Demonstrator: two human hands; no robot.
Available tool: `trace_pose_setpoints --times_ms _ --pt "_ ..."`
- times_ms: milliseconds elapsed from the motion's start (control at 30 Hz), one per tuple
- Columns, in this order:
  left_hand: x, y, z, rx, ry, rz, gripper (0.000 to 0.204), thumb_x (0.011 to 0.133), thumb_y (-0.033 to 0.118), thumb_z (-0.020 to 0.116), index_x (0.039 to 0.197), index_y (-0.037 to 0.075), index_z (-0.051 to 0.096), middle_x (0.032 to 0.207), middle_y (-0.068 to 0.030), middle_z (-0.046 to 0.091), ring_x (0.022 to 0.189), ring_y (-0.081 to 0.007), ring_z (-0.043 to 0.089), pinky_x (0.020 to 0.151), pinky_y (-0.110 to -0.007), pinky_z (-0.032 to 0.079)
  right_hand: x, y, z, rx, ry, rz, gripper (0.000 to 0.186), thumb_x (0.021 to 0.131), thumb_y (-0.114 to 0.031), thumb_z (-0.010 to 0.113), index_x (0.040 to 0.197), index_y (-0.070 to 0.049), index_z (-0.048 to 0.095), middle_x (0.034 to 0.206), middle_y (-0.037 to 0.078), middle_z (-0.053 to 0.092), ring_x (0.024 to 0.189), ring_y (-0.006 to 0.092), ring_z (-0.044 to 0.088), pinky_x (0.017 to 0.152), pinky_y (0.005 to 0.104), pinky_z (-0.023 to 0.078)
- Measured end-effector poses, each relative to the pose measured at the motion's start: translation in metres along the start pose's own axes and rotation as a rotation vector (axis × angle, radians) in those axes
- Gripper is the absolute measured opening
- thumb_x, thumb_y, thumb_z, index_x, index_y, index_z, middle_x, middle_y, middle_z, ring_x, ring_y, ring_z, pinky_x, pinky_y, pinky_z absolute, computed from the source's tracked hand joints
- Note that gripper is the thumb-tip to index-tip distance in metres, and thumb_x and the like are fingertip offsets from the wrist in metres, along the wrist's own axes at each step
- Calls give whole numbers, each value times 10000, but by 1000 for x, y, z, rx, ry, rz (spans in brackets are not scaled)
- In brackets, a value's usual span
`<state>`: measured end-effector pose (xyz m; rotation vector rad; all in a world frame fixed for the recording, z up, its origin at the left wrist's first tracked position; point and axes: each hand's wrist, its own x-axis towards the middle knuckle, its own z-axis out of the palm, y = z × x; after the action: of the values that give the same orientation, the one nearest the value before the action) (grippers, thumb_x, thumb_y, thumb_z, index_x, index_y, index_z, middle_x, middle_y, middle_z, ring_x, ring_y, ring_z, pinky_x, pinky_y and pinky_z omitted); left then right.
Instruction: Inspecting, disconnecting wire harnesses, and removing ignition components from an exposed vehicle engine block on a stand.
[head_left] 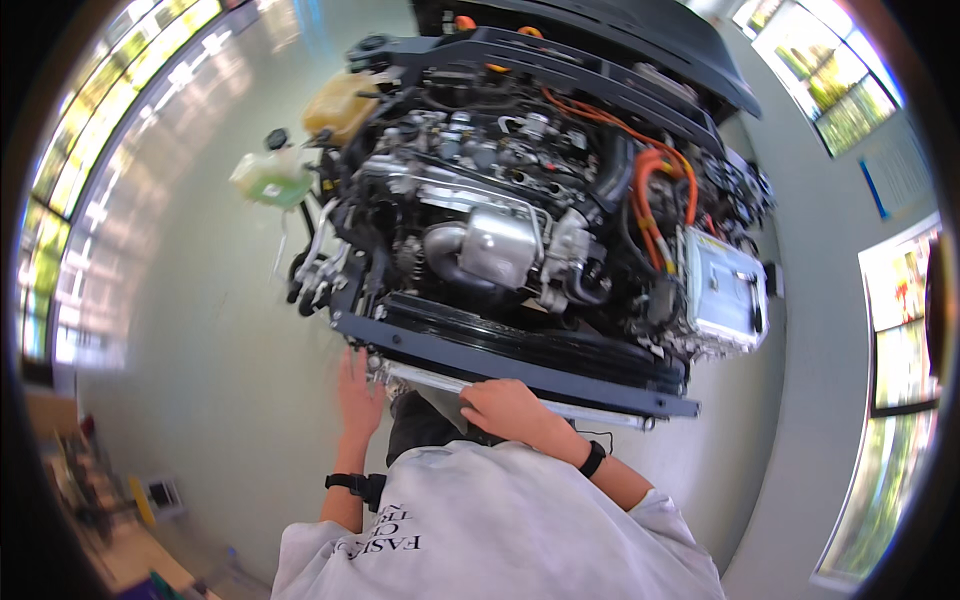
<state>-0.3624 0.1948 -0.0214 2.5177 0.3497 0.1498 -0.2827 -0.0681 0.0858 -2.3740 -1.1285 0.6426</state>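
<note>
In front of me stands a car engine in a cut-out front frame. Its dark grey crossmember runs along the near side. Just below that beam shows a long silver edge, which looks like the top of a radiator. My left hand is at the beam's left end, slightly blurred, fingers stretched forward beside a small fitting. I see nothing held in it. My right hand lies over the middle of the silver edge with its fingers bent around it; the fingertips are partly hidden.
A green coolant tank and a yellowish reservoir project at the far left. Orange cables lead to a silver box on the right. A cluttered wooden table stands at lower left. Walls with windows flank both sides.
</note>
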Motion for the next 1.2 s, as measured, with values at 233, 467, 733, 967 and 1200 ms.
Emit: trace_pose_setpoints --times_ms 233,467,733,967,1200 --pt "-176 -167 100 -204 -636 -619 411 840 344 543 1090 39 658 1059 -181 661 962 -333 629 871 -418 477 -39 6 53 373 -157 16 233 870 -187 614 1025 -14 635 819 99 668 753 184 645 696 291 496" --pt "-320 -159 72 -439 41 -976 402 866 362 512 1100 68 654 1052 -157 665 997 -320 620 868 -409 477 43 -76 93 390 -688 -119 246 905 -161 585 1023 51 623 871 81 666 814 128 628 720 255 490" --pt "-594 -138 91 -718 776 -1668 377 842 367 546 1107 120 650 1145 -127 636 1048 -317 601 896 -409 475 157 -221 290 -13 -878 -619 232 897 -173 562 941 38 650 757 99 671 687 150 646 634 268 518" --pt "-730 -54 74 -714 1112 -1954 298 850 258 534 1039 60 653 1023 -154 661 964 -350 611 826 -424 501 184 -281 466 -817 -1145 -1344 206 844 -194 576 956 -51 674 849 115 696 726 237 674 626 341 525" --pt "-704 43 214 -1370 2159 -2068 205 821 159 556 827 -26 643 682 -98 648 645 -165 608 578 -305 477 176 -421 580 -1051 -1357 -606 201 815 -204 614 751 -26 678 697 65 676 598 138 646 521 278 523"
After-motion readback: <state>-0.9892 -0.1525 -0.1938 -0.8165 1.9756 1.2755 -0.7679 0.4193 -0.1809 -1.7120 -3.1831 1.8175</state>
